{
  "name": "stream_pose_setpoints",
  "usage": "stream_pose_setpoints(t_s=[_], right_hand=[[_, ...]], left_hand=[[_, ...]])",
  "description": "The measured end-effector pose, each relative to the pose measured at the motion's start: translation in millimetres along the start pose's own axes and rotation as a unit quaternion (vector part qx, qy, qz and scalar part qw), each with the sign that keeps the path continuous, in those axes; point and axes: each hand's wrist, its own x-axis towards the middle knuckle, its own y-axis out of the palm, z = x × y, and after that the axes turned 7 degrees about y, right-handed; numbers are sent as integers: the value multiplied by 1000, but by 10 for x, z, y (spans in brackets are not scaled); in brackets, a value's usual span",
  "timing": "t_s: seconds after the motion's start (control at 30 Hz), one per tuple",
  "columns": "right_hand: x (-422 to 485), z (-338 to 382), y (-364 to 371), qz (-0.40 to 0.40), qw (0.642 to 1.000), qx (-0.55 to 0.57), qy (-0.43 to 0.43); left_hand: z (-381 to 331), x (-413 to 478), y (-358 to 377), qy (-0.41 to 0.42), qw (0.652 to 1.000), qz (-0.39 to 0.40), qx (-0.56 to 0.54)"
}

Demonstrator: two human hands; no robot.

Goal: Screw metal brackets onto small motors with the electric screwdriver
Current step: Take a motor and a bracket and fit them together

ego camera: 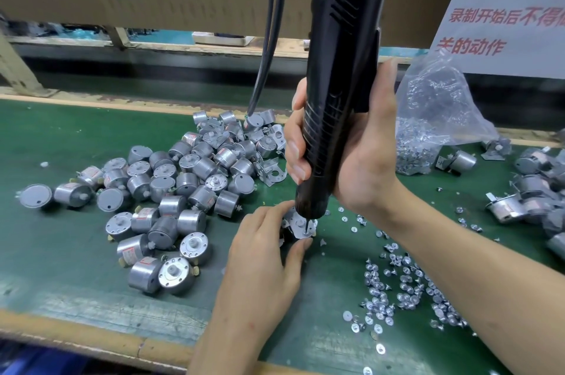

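Observation:
My right hand [363, 148] grips the black electric screwdriver [339, 68], held upright with its bit pressed down on a metal bracket [301, 226] that lies on top of a small motor. My left hand [266, 252] holds that motor and bracket steady on the green belt, thumb and fingers curled round its sides. The motor body is mostly hidden under the bracket and my fingers. A heap of silver round motors [171, 191] lies to the left, with loose brackets [272, 166] at its right edge.
Loose screws [397, 289] are scattered on the green belt [76, 136] at the lower right. A clear plastic bag of screws [428, 117] stands behind my right hand. Finished motors with brackets [526, 191] pile at the far right. Black cables [269, 38] hang from above.

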Motion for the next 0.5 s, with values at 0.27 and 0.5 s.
stream_pose_setpoints(t_s=[0.27,0.5], right_hand=[[-48,-33,36,45,998,-21,-25],[-78,-31,64,44,999,-9,-27]], left_hand=[[-5,5,46,-8,999,-3,41],[-39,28,60,-21,995,-17,94]])
